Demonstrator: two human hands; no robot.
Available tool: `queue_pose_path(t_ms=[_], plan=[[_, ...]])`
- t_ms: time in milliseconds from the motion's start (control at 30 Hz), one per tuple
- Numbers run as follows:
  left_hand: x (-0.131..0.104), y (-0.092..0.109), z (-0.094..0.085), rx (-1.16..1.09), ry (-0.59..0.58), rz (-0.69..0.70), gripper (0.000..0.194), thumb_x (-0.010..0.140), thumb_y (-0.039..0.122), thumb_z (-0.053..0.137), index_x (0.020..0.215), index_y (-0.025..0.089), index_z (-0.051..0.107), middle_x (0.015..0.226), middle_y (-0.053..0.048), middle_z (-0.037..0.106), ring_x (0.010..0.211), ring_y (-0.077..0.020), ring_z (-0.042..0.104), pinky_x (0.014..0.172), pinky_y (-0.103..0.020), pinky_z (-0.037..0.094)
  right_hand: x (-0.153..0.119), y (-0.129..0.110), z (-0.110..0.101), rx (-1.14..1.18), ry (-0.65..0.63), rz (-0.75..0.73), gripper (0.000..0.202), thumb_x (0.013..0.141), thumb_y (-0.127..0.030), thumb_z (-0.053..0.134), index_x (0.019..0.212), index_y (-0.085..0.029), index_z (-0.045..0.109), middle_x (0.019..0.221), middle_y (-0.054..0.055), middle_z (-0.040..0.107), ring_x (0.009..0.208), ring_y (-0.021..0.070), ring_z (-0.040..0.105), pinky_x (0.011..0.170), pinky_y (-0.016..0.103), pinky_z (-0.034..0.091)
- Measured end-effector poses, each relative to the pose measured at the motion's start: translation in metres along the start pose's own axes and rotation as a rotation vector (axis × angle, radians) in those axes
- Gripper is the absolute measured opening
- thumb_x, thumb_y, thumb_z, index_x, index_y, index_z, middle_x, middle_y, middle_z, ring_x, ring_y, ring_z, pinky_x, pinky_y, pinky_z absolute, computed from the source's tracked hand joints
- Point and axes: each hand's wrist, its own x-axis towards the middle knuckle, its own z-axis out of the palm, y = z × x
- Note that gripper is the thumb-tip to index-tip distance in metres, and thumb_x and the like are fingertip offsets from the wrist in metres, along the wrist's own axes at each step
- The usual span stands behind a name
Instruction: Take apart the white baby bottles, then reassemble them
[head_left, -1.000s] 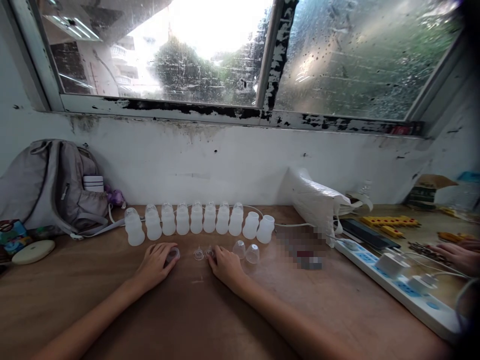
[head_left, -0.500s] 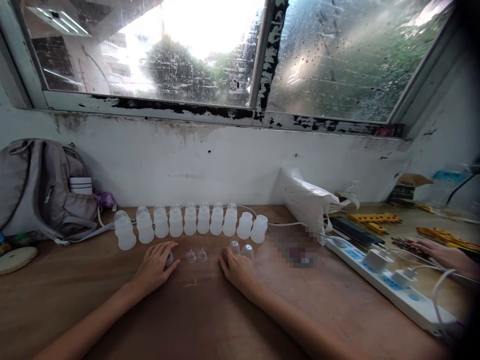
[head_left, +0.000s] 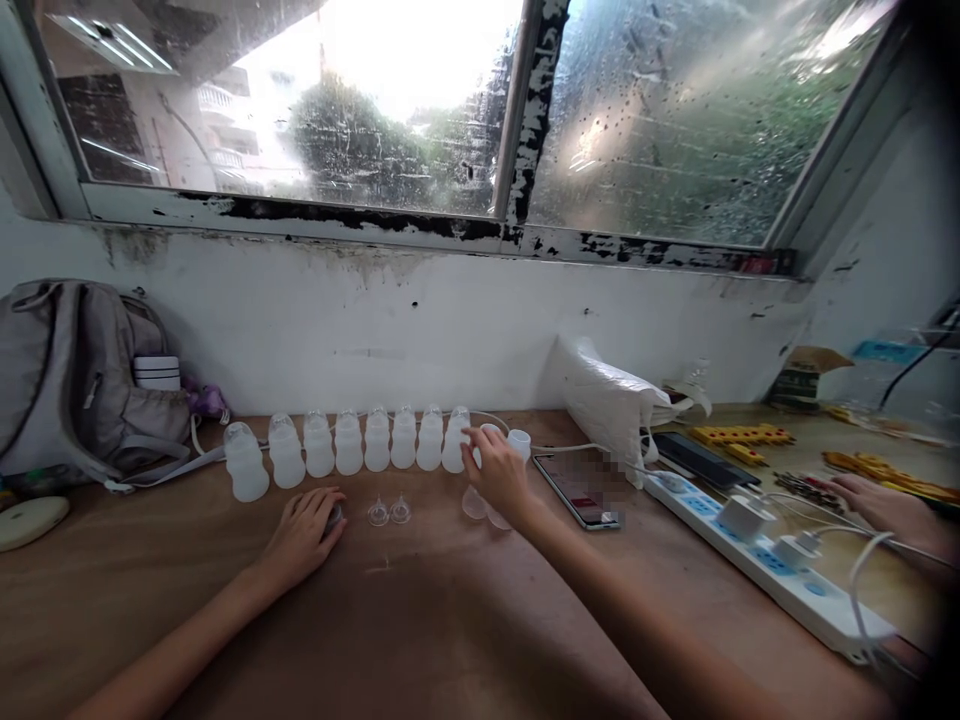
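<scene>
Along the back of the wooden table stands a curved row of frosted baby bottles (head_left: 348, 445), most with clear domed tops. At the right end an uncapped bottle (head_left: 519, 440) shows its open neck; the bottle beside it is mostly behind my right hand (head_left: 496, 468). That hand is raised, fingers apart and bent, fingertips by the last capped bottle (head_left: 454, 450). Below it lie two clear domed caps (head_left: 474, 503), partly covered by my wrist. My left hand (head_left: 309, 530) rests on the table, fingers curled over a small clear cap (head_left: 334, 516). Two clear nipples (head_left: 390, 511) sit between the hands.
A phone (head_left: 577, 490), partly pixelated, lies right of the caps. Beyond it are a white padded bag (head_left: 607, 400) and a power strip (head_left: 765, 560) with plugs and cables. Another person's hand (head_left: 885, 505) is at far right. A grey backpack (head_left: 82, 390) stands left.
My right hand has lifted off the two domed caps and moved up and back to the uncapped bottles. The left hand keeps its place over the small cap.
</scene>
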Motion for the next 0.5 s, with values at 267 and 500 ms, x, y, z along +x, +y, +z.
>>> queue_pose_path(t_ms=[267,500], plan=[[-0.002,0.002,-0.001,0.053,0.080,-0.013,0.028,0.082,0.032,0.040,0.106,0.022,0.049,0.117,-0.007,0.051,0.110,-0.0233,0.042,0.092,-0.044,0.025,0.043,0.016,0.020,-0.115,-0.077,0.017,0.041,0.079,-0.027,0.045,0.119,-0.016,0.044,0.115,0.011,0.052,0.110,0.0274,0.039,0.093,0.041,0.022],[0.009,0.027,-0.003,0.059,0.037,0.103,0.021,0.083,0.032,0.039,0.084,0.021,0.056,0.113,-0.006,0.054,0.113,-0.0250,0.039,0.093,-0.046,0.024,0.030,0.008,0.014,0.009,-0.027,0.010,0.033,0.075,-0.022,0.048,0.107,-0.014,0.050,0.097,0.011,0.058,0.094,0.0239,0.047,0.085,0.035,0.030]])
